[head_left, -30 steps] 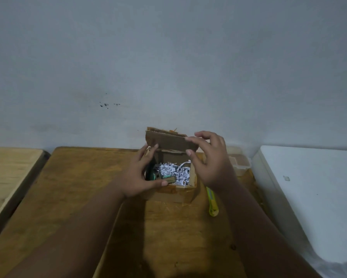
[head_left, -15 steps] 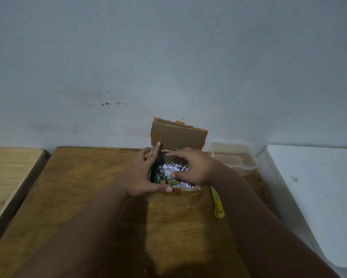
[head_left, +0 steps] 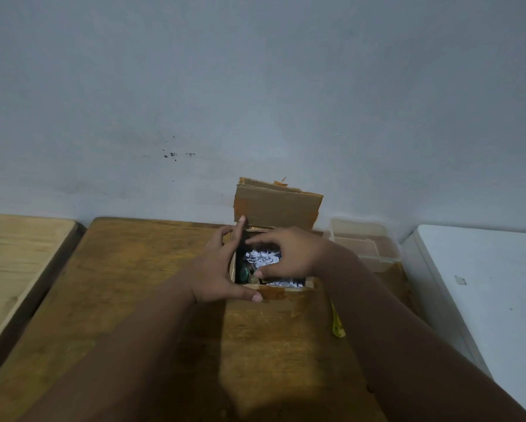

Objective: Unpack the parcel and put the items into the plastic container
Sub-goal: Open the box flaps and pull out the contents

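A small cardboard parcel [head_left: 278, 207] stands on the wooden table with its lid flap up against the wall. Shredded white paper [head_left: 263, 257] fills it, and a dark green item [head_left: 242, 273] shows at its left inside edge. My left hand [head_left: 217, 268] grips the parcel's left wall and front corner. My right hand [head_left: 289, 254] reaches into the opening, fingers spread over the paper; whether it holds anything is hidden. The clear plastic container [head_left: 365, 248] sits to the right of the parcel by the wall.
A yellow utility knife [head_left: 337, 325] lies on the wooden table [head_left: 127, 287] beside my right forearm. A white surface [head_left: 484, 284] adjoins the table on the right, a lighter wooden surface [head_left: 15, 257] on the left. A grey wall rises directly behind.
My right hand let go of the lid flap and dropped into the open parcel. The flap now stands upright. My left hand stayed on the parcel's left side.
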